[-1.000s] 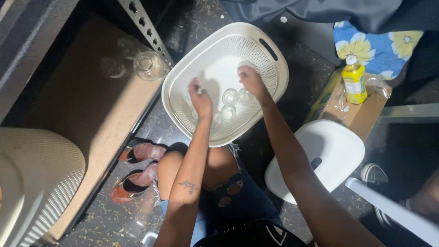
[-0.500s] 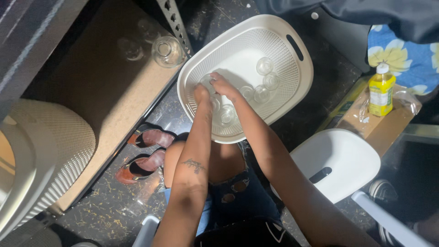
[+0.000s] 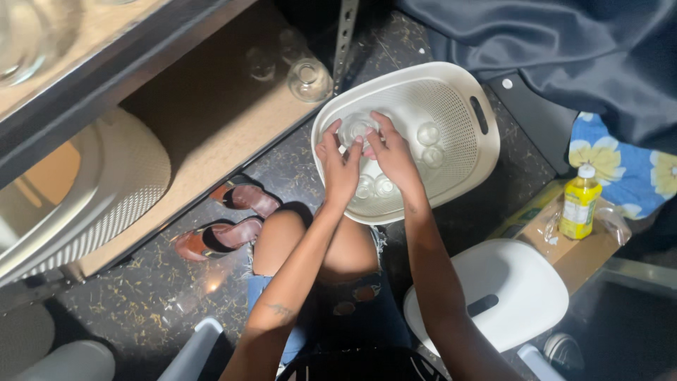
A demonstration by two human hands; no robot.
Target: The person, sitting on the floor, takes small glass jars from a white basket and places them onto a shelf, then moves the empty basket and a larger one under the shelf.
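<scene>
A white plastic basket [image 3: 474,152] sits on the dark floor in front of my knees. Several clear glasses lie in it [image 3: 428,134]. My left hand [image 3: 339,166] and my right hand [image 3: 390,156] are together over the basket's near left part, both closed around one clear glass [image 3: 355,129] held between them. Two more glasses [image 3: 375,187] lie just below my wrists.
A wooden shelf [image 3: 211,134] on a metal rack at left holds a clear glass [image 3: 309,79]. Another white basket [image 3: 106,190] stands on it lower left. A white stool [image 3: 497,296], a yellow bottle [image 3: 579,201] on cardboard, and dark cloth [image 3: 550,49] lie to the right.
My right hand came from the basket's far side to join the left, and both now lift one glass near the left rim. The camera view has shifted.
</scene>
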